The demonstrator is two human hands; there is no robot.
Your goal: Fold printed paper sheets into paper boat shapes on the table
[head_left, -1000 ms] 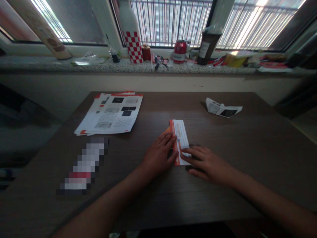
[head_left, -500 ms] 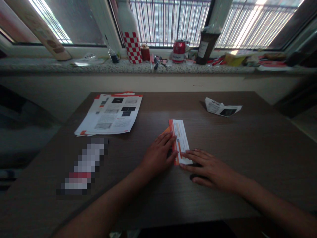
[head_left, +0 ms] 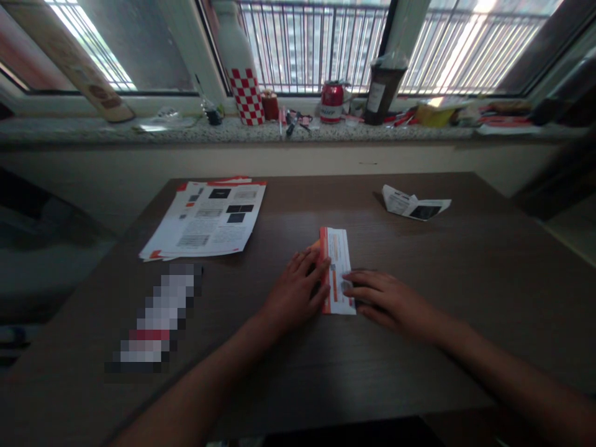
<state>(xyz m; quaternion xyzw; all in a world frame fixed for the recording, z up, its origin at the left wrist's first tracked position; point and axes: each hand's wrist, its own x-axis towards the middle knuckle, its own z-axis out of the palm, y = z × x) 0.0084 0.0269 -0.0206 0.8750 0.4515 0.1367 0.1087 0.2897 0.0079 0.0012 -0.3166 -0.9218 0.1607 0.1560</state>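
A folded sheet of printed paper (head_left: 339, 267), white with an orange-red edge, lies on the brown table in front of me. My left hand (head_left: 298, 288) rests flat across its left side, fingers stretched out and covering part of the orange layer. From the right, my right hand (head_left: 384, 298) reaches over, its extended fingertips on the paper's right edge. Neither hand grips the sheet; both are open. Some of the paper's left portion is hidden under the left hand.
A stack of printed sheets (head_left: 209, 223) lies at the back left, with a blurred-out, phone-like object (head_left: 156, 316) nearer me. At the back right stands a small folded paper piece (head_left: 414, 205). The windowsill (head_left: 177, 133) carries a checkered bottle (head_left: 246, 93), a red can (head_left: 332, 102) and clutter.
My right hand's fingers have shifted slightly up along the paper's right edge, and its thumb has drawn closer in. The left hand stays on the paper. The view has moved a little.
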